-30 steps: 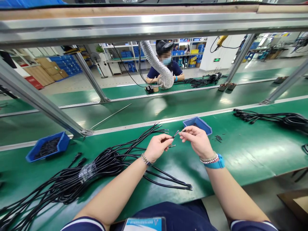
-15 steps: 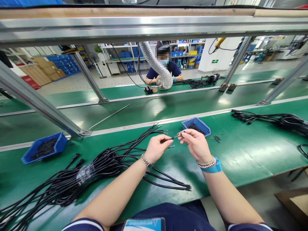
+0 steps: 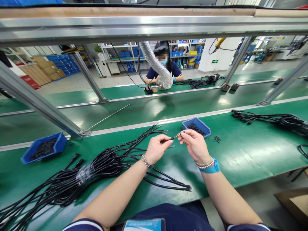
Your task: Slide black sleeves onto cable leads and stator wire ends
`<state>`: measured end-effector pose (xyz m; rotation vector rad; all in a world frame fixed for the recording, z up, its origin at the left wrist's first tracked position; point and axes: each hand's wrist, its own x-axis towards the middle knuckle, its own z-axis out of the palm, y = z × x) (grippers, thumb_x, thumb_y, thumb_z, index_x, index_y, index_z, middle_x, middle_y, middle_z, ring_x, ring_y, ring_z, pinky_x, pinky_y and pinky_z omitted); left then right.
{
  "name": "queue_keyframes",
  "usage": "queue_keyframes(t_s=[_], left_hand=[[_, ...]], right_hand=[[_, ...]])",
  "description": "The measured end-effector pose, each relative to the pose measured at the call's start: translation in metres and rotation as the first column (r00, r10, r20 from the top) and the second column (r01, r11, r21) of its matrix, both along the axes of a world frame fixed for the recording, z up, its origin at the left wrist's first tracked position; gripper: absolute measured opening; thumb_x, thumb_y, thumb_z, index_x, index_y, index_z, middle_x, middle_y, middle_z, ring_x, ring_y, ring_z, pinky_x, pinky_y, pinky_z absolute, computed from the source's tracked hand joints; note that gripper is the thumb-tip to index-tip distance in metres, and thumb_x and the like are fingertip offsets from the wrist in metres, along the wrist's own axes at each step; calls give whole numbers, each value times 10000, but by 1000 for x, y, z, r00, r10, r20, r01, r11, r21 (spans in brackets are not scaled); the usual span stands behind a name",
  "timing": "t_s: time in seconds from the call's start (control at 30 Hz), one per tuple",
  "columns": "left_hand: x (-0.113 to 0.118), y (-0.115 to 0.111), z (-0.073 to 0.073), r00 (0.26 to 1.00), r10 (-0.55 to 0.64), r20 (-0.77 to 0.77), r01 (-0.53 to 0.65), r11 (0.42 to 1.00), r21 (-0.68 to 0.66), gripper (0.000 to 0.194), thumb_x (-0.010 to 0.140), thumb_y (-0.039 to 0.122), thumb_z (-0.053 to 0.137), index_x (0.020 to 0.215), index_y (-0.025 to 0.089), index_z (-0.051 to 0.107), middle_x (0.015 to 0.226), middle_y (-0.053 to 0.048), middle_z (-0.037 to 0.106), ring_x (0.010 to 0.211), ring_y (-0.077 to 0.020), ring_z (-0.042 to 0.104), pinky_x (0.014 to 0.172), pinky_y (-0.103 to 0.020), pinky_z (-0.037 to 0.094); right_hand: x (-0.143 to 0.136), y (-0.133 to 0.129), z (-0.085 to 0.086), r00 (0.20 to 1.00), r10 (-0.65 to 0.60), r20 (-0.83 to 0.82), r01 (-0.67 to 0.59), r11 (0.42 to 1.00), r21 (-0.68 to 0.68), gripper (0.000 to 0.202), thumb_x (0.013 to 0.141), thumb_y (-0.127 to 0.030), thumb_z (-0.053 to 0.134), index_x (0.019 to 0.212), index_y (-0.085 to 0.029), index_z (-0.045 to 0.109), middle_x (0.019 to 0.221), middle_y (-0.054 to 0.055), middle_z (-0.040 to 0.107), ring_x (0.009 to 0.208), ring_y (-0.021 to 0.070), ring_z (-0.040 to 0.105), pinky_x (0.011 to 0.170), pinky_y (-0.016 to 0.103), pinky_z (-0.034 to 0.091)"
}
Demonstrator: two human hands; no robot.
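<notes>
My left hand [image 3: 157, 148] pinches a black cable near its stripped end, where thin coloured wires [image 3: 177, 135] stick out. At those wires, the fingertips of my right hand [image 3: 194, 146] are pressed together; a small dark piece shows at them, too small to make out fully. Behind my right hand sits a blue bin [image 3: 196, 125] of short black pieces. A bundle of black cables [image 3: 106, 163], wrapped in clear film, lies to the left, with its loose ends spread under and around my left hand.
Another blue bin [image 3: 44, 148] of black pieces stands at the left. Several loose black pieces [image 3: 217, 139] lie right of the nearer bin. More cables [image 3: 284, 120] rest at the right. Metal posts and a rail frame the bench; a person [image 3: 176, 70] sits opposite behind a silver duct [image 3: 154, 61].
My right hand has shifted very slightly left, still at the wires. My left hand holds nearly the same place. The person opposite has turned their head a little.
</notes>
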<state>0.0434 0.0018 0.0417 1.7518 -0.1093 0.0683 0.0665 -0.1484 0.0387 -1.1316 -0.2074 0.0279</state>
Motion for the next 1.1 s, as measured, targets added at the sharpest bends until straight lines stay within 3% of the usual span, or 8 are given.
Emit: queue_keyframes(t_s=[0.47, 0.63, 0.83, 0.93, 1.1], left_hand=[[-1, 0, -2, 999, 29, 39, -30, 1000, 10, 149, 657, 278, 611, 681, 132, 603, 550, 22, 528, 455, -75, 446, 454, -199, 376], [-1, 1, -2, 999, 25, 25, -25, 1000, 18, 156, 685, 284, 589, 709, 132, 606, 543, 22, 520, 446, -76, 438, 433, -193, 369], [-1, 2, -8, 979, 69, 194, -93, 988, 122, 112, 668, 245, 607, 633, 139, 602, 613, -2, 543, 549, -93, 477, 503, -196, 389], [-2, 3, -7, 991, 13, 135, -29, 993, 111, 128, 697, 261, 574, 680, 141, 613, 591, 8, 526, 512, -85, 455, 479, -195, 373], [-3, 4, -1, 996, -86, 0, 86, 994, 65, 191, 733, 294, 527, 776, 131, 618, 595, 6, 520, 487, -81, 436, 466, -200, 363]], right_hand=[[-1, 8, -5, 1000, 20, 8, -20, 999, 28, 46, 684, -193, 628, 703, -152, 633, 704, 16, 598, 624, 100, 545, 499, 208, 430], [-3, 10, -9, 999, 41, 22, -40, 998, -50, 68, 688, -205, 623, 732, -158, 645, 679, 13, 603, 590, 97, 540, 519, 225, 427], [-13, 17, -10, 997, -17, 77, 31, 983, -182, 60, 685, -210, 623, 664, -156, 639, 638, -4, 599, 537, 81, 516, 552, 240, 422], [-11, 11, -7, 997, -12, 76, 29, 972, -233, 73, 663, -222, 644, 669, -149, 649, 658, 7, 617, 559, 90, 532, 576, 249, 436], [-1, 0, -2, 998, -44, 38, 47, 996, -78, 152, 657, -226, 654, 797, -167, 647, 709, 21, 645, 614, 110, 574, 577, 253, 458]])
